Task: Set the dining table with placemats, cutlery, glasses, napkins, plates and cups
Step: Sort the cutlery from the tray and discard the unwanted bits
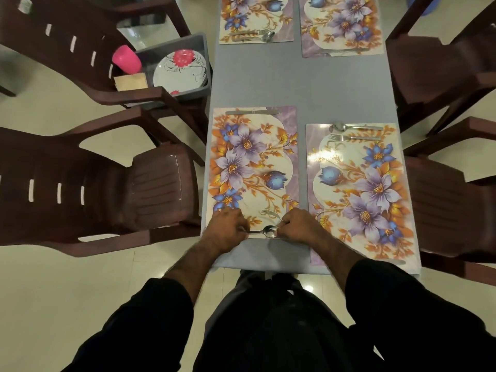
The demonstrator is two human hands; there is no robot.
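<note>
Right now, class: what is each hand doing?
Left hand: fingers curled, gripping the spoon by its handle.
Right hand: fingers curled, pinching the fork by its handle.

– Spoon (269, 231) under my fingers?
– Polished metal, mirror-bright; the fork (271, 214) likewise.
– Placemat (252, 167)?
– Smooth printed sheet, glossy, catching glare.
– Table (300, 81)?
– Matt grey covering, even.
– Chairs (150, 183)?
– Brown moulded plastic, slight sheen.
– Floor (53, 285)?
– Glossy pale tile, reflecting light.
</note>
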